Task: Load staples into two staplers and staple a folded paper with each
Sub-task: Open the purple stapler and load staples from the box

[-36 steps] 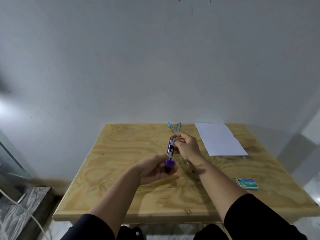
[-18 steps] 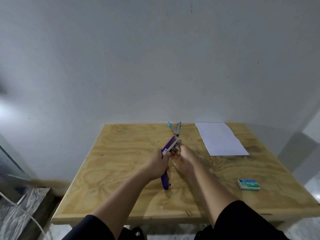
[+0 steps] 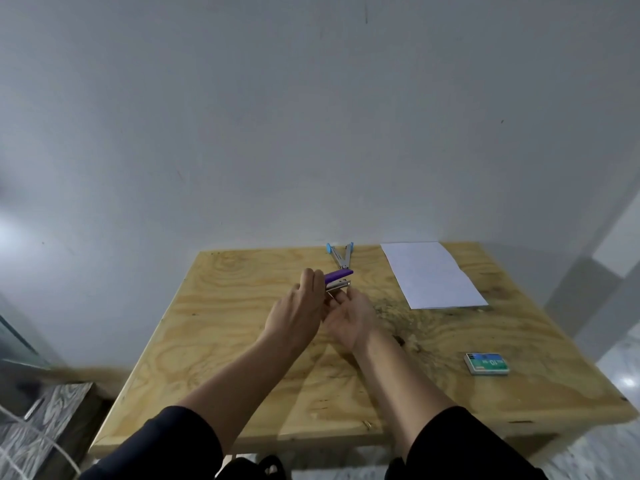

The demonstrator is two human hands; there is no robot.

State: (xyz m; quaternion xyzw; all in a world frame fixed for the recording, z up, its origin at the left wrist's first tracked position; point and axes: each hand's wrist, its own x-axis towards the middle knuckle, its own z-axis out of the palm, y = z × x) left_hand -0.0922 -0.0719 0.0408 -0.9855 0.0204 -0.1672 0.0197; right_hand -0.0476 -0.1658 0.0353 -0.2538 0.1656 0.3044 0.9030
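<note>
- Currently, a person is sitting or standing at a wooden bench [image 3: 214, 341] set against a plain wall, with both forearms reaching out over its middle.
- The left hand [image 3: 294, 317] is closing its fingers around the rear of a purple stapler [image 3: 337, 278], holding it just above the bench.
- The right hand [image 3: 353, 318] is lying palm up and half spread beneath it, fingertips touching the metal underside near the nose.
- A blue stapler [image 3: 341, 256] is lying hinged wide open near the far edge, just beyond the hands.
- A folded paper [image 3: 433, 275] is lying flat at the far right, and a small staple box [image 3: 487, 363] is sitting well apart, nearer the right edge.
- The purple stapler is looking small, rigid and light, likely with smooth plastic above and slick metal below; gripping the sides at the rear, clear of the nose, seems safest.
- Whether staples are already inside cannot be told.
</note>
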